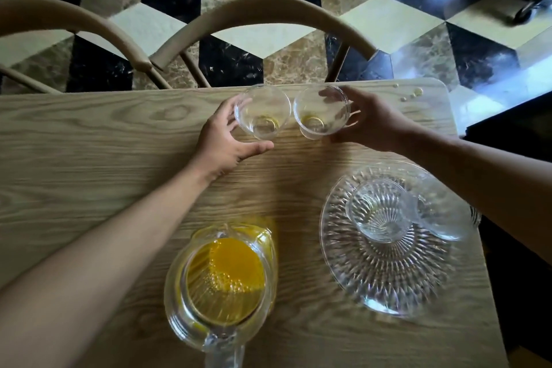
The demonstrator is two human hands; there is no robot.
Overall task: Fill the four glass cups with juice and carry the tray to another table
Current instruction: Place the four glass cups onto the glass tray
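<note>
Wood table (89, 134), two chair backs (263, 13) beyond its far edge; glass tray (385, 284) near right carrying one cup (378, 212), juice pitcher (224, 281) near centre. Left hand (227, 140) grips left cup (262, 110), right hand (370, 122) grips right cup (321, 112), both cups at the far edge, nearly empty. Small juice drops (413, 94) at far right corner.

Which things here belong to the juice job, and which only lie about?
For the job: two cups in the hands, cup on tray, glass tray, juice pitcher.
Just there: chairs, spilled drops.
</note>
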